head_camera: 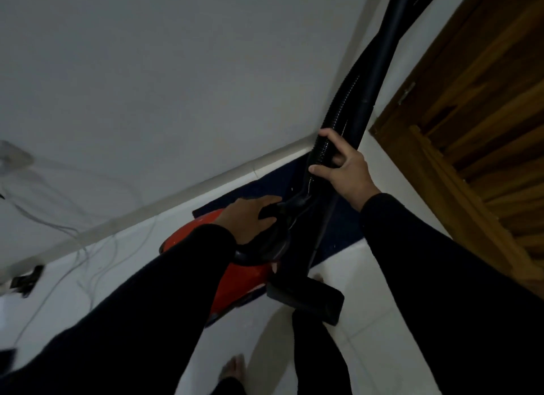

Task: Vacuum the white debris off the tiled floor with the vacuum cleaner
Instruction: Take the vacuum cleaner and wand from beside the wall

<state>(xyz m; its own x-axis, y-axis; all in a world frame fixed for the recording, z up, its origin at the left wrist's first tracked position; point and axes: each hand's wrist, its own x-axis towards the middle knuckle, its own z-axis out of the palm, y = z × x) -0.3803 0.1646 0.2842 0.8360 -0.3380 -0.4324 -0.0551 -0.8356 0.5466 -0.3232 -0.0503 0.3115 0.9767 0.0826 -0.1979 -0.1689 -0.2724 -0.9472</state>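
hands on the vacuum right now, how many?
2. The left hand grips the black handle on top of the red vacuum body. The right hand grips the ribbed black hose higher up, near the wall corner.

White tiled floor [368, 350] carrying a red vacuum cleaner [235, 277]; dark blue mat [282, 176] lying behind the vacuum cleaner, white cables [88, 265] trailing to its left.
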